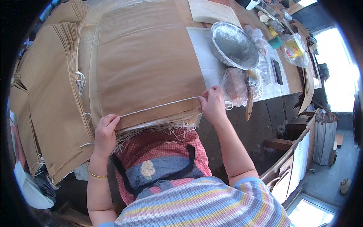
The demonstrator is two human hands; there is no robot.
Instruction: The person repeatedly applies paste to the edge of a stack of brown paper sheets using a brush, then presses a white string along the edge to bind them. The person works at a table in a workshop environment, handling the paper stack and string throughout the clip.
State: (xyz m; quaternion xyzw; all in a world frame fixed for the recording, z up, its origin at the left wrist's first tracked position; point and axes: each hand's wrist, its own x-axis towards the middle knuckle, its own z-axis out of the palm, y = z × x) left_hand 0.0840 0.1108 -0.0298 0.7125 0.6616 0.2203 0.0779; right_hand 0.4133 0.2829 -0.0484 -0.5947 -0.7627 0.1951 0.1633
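A white string (159, 106) is stretched taut across the near end of a large brown paper sheet (147, 56). My left hand (105, 134) pinches its left end at the sheet's near left corner. At the near right corner my right hand (213, 106) pinches the other end, and a short loop hangs beyond it. Beneath the sheet's near edge, a bunch of loose white strings (151, 133) spills toward my lap. Just past my right hand lie a plastic-wrapped lump (235, 85) and a brush with a wooden handle (249, 104).
Stacked brown paper bags (49, 83) with white strings lie at the left. A plastic-lined metal basin (234, 44) sits on the table's right side, with a dark phone (276, 72) and a green cup (275, 42) beyond it. A board-sided bin (287, 159) stands at the lower right.
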